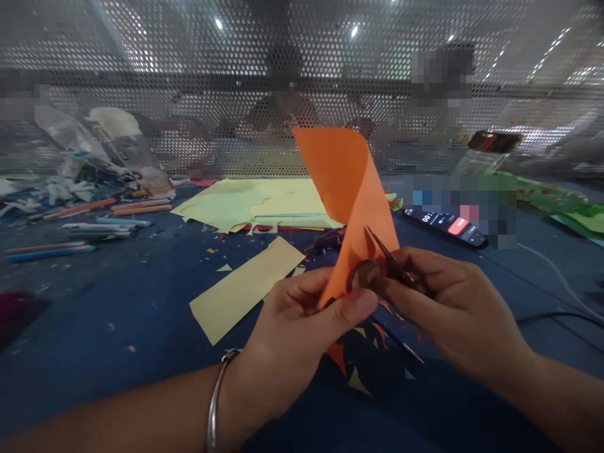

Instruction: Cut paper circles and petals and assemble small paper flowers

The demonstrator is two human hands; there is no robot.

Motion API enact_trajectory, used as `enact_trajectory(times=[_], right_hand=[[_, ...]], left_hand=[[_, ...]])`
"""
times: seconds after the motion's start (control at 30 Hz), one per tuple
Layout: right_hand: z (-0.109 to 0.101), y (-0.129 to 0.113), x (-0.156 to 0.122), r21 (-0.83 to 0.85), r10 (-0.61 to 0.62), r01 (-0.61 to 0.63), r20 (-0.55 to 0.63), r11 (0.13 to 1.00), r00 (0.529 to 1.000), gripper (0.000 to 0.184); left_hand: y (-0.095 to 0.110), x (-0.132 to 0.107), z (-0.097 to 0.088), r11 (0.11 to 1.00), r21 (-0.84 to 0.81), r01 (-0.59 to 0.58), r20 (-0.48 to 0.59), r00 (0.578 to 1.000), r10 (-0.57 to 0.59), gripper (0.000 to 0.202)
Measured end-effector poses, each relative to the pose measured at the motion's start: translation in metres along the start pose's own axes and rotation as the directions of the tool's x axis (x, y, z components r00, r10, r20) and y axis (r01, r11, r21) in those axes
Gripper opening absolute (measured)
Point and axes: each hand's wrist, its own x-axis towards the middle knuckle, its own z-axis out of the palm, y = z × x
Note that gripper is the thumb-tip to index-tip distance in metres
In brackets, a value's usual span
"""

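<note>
Left hand [297, 327] pinches smooth, curled orange paper [346, 179].

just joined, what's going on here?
A person's left hand pinches a curled sheet of orange paper, while the right hand holds a dark pointed tool, probably scissors, up against it. Whether it's cutting right now isn't clear. A pale yellow strip lies flat on the blue table, with paper scraps below the hands.
</note>
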Motion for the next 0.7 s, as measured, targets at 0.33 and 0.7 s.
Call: enact_trajectory(times=[0.33,0.7], right_hand=[[0.001,0.003,0.008,0.235,0.084,-0.148,0.262,0.961,0.961,0.041],[0.003,0.006,0.007,0.243,0.226,-0.308,0.315,0.920,0.922,0.056]], left_hand=[[-0.001,0.010,-0.005,0.995,0.094,0.033,-0.244,0.970,-0.009,0.022],[-0.002,0.014,-0.006,0.997,0.061,-0.045,-0.360,0.931,0.064,0.023]])
